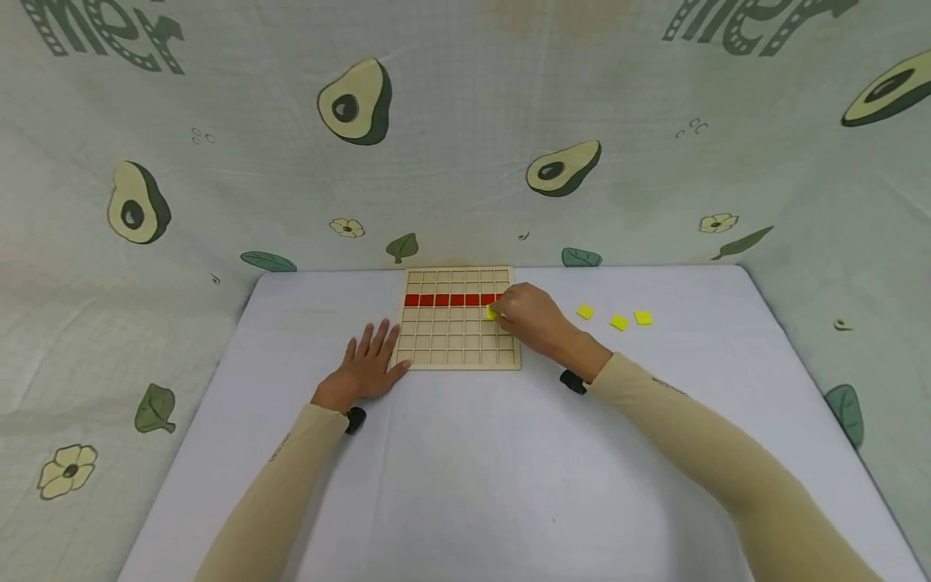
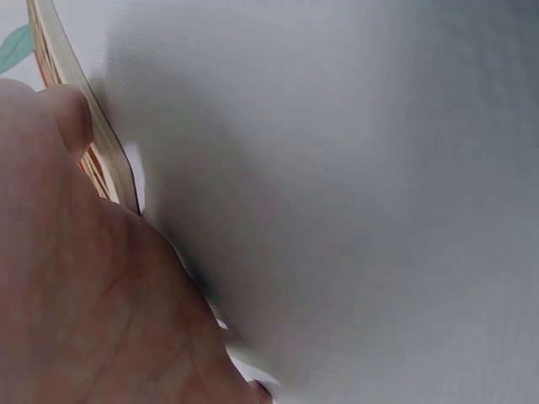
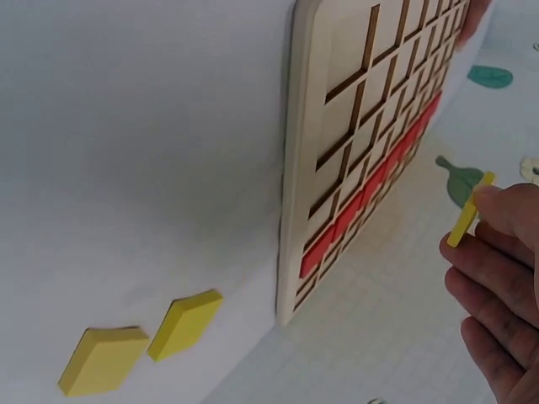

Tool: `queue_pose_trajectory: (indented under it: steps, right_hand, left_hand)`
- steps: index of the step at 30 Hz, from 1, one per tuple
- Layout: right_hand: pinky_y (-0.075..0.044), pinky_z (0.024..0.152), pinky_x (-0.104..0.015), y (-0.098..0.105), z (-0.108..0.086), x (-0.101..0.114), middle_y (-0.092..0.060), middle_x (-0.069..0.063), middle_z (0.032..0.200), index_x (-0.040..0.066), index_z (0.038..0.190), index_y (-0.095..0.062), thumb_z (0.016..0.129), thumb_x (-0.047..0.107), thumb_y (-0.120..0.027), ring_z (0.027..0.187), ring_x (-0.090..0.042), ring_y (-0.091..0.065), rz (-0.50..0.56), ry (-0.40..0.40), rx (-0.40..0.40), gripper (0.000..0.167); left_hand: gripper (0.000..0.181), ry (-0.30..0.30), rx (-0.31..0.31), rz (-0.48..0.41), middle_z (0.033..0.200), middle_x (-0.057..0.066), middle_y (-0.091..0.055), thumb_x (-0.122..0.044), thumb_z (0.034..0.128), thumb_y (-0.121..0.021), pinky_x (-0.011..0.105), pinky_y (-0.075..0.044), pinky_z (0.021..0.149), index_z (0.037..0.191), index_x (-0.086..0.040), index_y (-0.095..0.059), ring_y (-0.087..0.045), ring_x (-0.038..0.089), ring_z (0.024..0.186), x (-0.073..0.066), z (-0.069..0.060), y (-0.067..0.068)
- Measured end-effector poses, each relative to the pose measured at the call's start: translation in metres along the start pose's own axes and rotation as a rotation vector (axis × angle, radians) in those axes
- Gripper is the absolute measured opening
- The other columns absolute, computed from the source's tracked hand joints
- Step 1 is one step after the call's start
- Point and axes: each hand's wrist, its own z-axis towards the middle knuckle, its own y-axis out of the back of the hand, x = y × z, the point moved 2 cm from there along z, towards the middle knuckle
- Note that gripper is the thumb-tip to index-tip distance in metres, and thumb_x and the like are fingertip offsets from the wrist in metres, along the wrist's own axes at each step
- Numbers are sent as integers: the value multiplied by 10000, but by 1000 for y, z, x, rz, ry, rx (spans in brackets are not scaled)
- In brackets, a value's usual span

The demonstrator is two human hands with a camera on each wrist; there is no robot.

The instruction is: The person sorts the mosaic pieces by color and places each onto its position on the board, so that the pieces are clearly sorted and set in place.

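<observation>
A pale wooden grid board [image 1: 458, 357] lies on the table with a row of red tiles [image 1: 442, 300] across it. My right hand [image 1: 538, 319] is over the board's right side, pinching a yellow tile [image 1: 491, 312] just in front of the red row; in the right wrist view the pinched yellow tile [image 3: 470, 210] stands on edge between thumb and finger, apart from the board. My left hand [image 1: 365, 368] lies flat with fingers spread at the board's left front corner, its thumb touching the edge. In the left wrist view the hand [image 2: 93, 278] partly hides the board's edge [image 2: 114, 160].
Three loose yellow tiles [image 1: 618, 322] lie on the white table [image 1: 465, 477] to the right of the board. Behind the table hangs a cloth [image 1: 451, 162] printed with avocados and leaves.
</observation>
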Motion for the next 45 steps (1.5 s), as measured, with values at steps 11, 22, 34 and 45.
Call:
queue_pose_trajectory:
  steps: [11, 22, 34, 45]
  right_hand:
    - [-570, 973, -390, -22, 29, 23, -818, -82, 980, 20, 1040, -831, 926, 61, -817, 961, -243, -751, -5, 53, 13, 121]
    - [-568, 974, -385, -41, 56, 34, -815, -77, 968, 27, 1043, -832, 955, 78, -796, 940, -242, -742, 44, 66, 20, 108]
    - [-574, 988, -380, -52, 83, 50, -815, -68, 984, 49, 1048, -832, 985, 89, -765, 972, -242, -751, 49, 66, 22, 101]
    - [-578, 970, -375, -63, 103, 62, -811, -73, 984, 58, 1032, -834, 1017, 84, -716, 966, -245, -749, 18, 45, 60, 122]
  left_hand:
    - [827, 13, 8, -5, 1770, 180, 119, -500, 1119, -394, 634, 85, 1271, 1705, -75, 6, 164, 427, 1614, 1, 1, -1]
    - [839, 32, 17, 28, 1772, 159, 133, -534, 1115, -378, 627, 85, 1274, 1708, -102, 29, 172, 409, 1617, 0, 3, -1]
    - [839, 25, 10, 34, 1769, 152, 147, -540, 1119, -373, 636, 71, 1273, 1705, -109, 46, 170, 414, 1616, 10, 12, -7]
    - [835, 23, 10, 30, 1772, 140, 143, -556, 1116, -357, 634, 67, 1275, 1708, -120, 39, 167, 402, 1619, 8, 11, -8]
